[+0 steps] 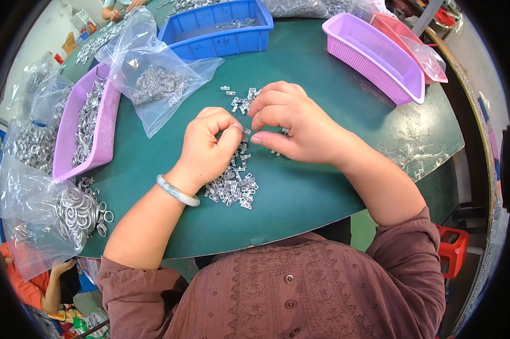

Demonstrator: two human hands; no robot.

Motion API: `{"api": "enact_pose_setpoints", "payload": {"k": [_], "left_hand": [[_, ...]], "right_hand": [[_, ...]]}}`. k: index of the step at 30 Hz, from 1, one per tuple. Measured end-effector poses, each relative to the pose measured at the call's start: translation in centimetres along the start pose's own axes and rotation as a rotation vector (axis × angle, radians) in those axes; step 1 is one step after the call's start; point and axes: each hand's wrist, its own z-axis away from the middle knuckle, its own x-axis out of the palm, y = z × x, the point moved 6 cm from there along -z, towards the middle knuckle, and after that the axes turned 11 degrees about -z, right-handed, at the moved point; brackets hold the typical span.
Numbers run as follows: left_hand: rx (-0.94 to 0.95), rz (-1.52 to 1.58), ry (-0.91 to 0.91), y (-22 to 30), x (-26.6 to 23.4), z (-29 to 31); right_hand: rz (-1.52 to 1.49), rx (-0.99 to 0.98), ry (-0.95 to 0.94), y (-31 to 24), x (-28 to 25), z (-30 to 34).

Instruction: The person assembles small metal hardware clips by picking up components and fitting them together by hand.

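Left hand (207,141) pinching, right hand (286,121) loosely curled, over a green table (317,192).
Left fist turned inward, thumb and forefinger on 1 small metal piece (247,131); right arched just beside it, thumb apart from fingers, grip released. Pile of like pieces (232,189) by the left wrist. Blue tub (227,46) beyond, 1 filled lilac basket (104,141) at left, clear bag (153,116) between; coworker's hands (115,13) at far left.

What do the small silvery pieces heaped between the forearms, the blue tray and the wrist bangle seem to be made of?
Silvery pieces: probably metal, shiny, with bright glints; coated plastic can't be ruled out. Blue tray: likely moulded plastic, semi-gloss, evenly coloured, with ribbed walls. Bangle: pale, glossy, perhaps polished stone or glass.
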Motion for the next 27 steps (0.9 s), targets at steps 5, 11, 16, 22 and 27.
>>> {"api": "enact_pose_setpoints", "payload": {"k": [5,11,16,22,27], "left_hand": [[0.006,-0.026,-0.004,0.2,-0.1,0.0],[0.012,0.027,0.073,0.6,-0.2,0.0],[-0.091,0.188,-0.031,0.0,0.1,0.0],[-0.06,0.237,-0.001,0.0,0.1,-0.1],[0.031,0.082,-0.025,0.7,0.0,-0.1]], "right_hand": [[-0.068,0.006,0.035,0.5,0.1,0.2],[-0.103,0.036,0.036,0.2,0.3,0.0],[-0.255,0.078,0.064,1.2,0.2,0.1],[-0.355,0.107,0.054,1.7,0.3,0.1],[-0.278,0.152,0.031,1.9,0.1,0.2]]}}
